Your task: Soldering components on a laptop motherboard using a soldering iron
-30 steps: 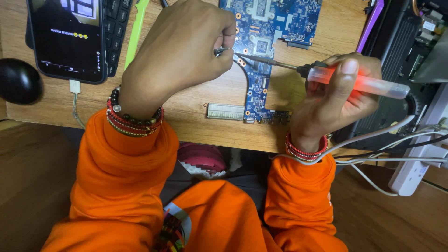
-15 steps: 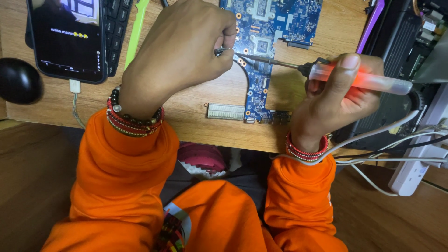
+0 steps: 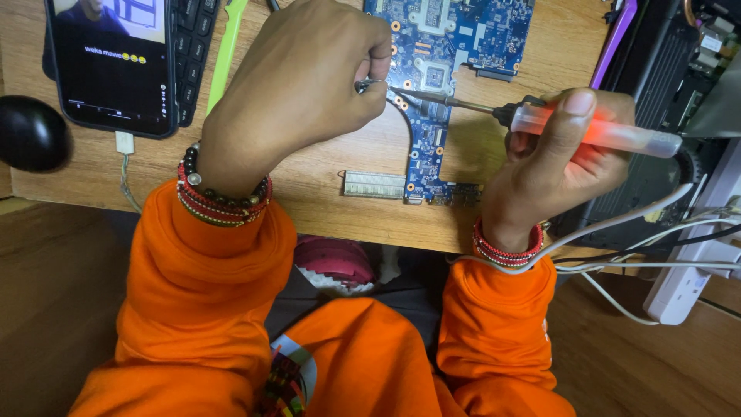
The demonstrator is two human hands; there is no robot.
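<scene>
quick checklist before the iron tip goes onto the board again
1. Right hand grips glowing translucent soldering iron: ok.
2. Left hand pinches small metal tool at the tip: ok.
3. Blue circuit board flat on wooden desk: ok.
4. Tip on a joint: cannot tell.
5. White cables clear of the tip: ok.
6. Black phone away from the iron: ok.
</scene>
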